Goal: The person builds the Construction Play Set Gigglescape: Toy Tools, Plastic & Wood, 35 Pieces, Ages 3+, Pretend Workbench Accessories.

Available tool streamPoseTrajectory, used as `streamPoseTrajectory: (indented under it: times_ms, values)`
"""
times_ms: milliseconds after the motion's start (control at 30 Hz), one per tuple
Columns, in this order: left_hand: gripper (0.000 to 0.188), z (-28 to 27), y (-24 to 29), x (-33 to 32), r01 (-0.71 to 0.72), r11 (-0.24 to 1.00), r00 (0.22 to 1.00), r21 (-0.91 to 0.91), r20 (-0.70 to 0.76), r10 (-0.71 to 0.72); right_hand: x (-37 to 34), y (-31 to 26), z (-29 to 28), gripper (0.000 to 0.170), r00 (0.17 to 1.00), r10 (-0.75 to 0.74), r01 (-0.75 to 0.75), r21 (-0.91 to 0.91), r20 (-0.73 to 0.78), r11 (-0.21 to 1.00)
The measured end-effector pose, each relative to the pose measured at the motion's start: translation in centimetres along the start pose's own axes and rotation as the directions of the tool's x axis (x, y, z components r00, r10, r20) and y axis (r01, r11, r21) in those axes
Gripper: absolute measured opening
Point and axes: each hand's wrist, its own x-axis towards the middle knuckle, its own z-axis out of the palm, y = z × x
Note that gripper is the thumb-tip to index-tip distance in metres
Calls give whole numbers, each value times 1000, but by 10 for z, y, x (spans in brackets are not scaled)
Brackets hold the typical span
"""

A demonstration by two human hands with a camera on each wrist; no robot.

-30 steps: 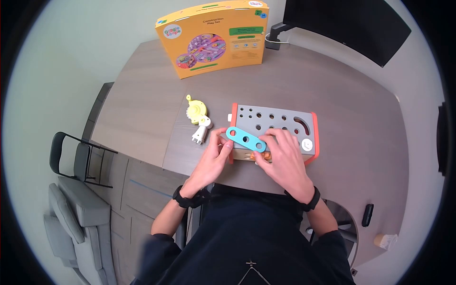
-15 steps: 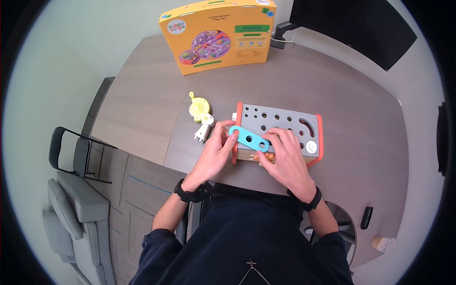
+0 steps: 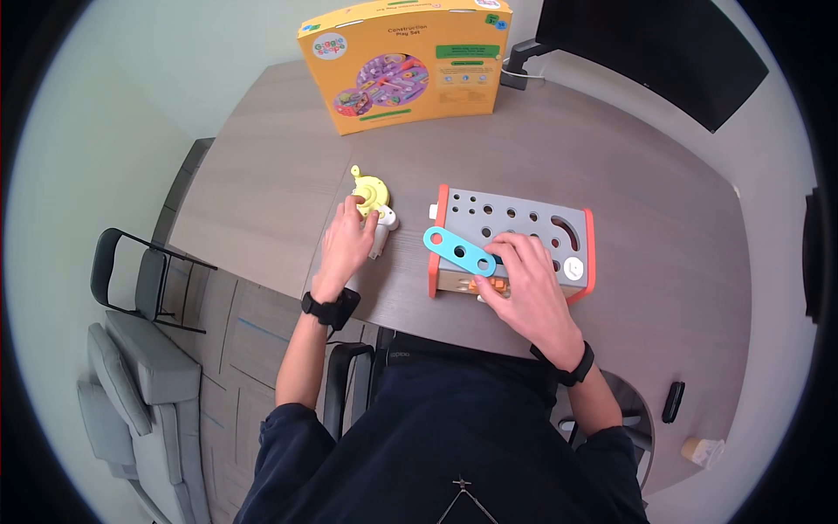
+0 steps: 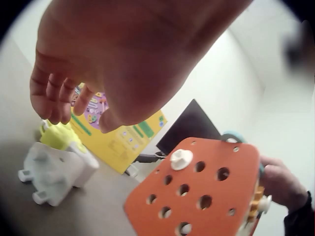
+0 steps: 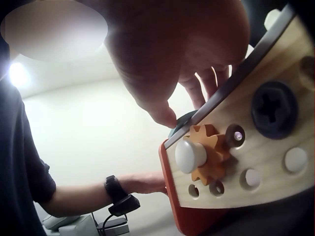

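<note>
A turquoise flat bar (image 3: 460,252) with three holes lies across the front left of the toy workbench (image 3: 546,229), which has a grey perforated top and red-orange ends. My right hand (image 3: 534,293) pinches the bar's right end between thumb and fingers. To the left, my left hand (image 3: 346,247) reaches over a yellow round toy part (image 3: 374,187) with a small knob and a white pronged part (image 3: 385,229). In the left wrist view its fingers (image 4: 61,101) bend loosely just above the yellow part, with nothing held between them.
An orange gear (image 5: 209,155) with a white peg and a dark cross-head screw (image 5: 274,109) sit on the workbench's wooden front. A yellow play-set box (image 3: 410,74) stands at the back, beside a monitor (image 3: 650,52). A black case (image 3: 673,402) lies at the right.
My left hand has let go of the turquoise bar's left end and moved left to the yellow and white parts. My right hand stays on the bar, which has barely moved.
</note>
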Motion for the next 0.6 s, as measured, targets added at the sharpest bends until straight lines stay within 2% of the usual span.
streamPoseTrajectory:
  times_ms: [33,133,233,333,433,533,567,600]
  values:
    - [52,0,-3,5,48,998,998,43,36,-50,0,0,0,39,1000,2,-2,-3,3,1000]
    - [66,2,-1,7,178,979,960,100,202,-195,1,-2,-4,43,1000,11,-11,8,28,1000]
    - [78,2,12,6,187,978,945,96,253,-206,1,-2,-6,47,1000,6,-7,33,20,999]
    - [78,21,-4,9,111,984,953,140,266,-146,1,-1,-9,48,998,23,-26,61,54,998]
    - [74,20,-3,16,135,987,949,84,275,-154,0,0,-13,47,996,50,-58,114,71,992]
    - [66,21,-19,34,106,937,985,-334,166,-52,2,-3,-26,45,982,152,-174,230,110,958]
    - [54,16,-14,37,181,809,978,-559,189,-88,1,-2,-31,44,981,162,-183,227,107,957]
    - [51,9,-10,40,203,704,972,-681,225,-62,0,-1,-37,43,980,172,-192,225,105,955]
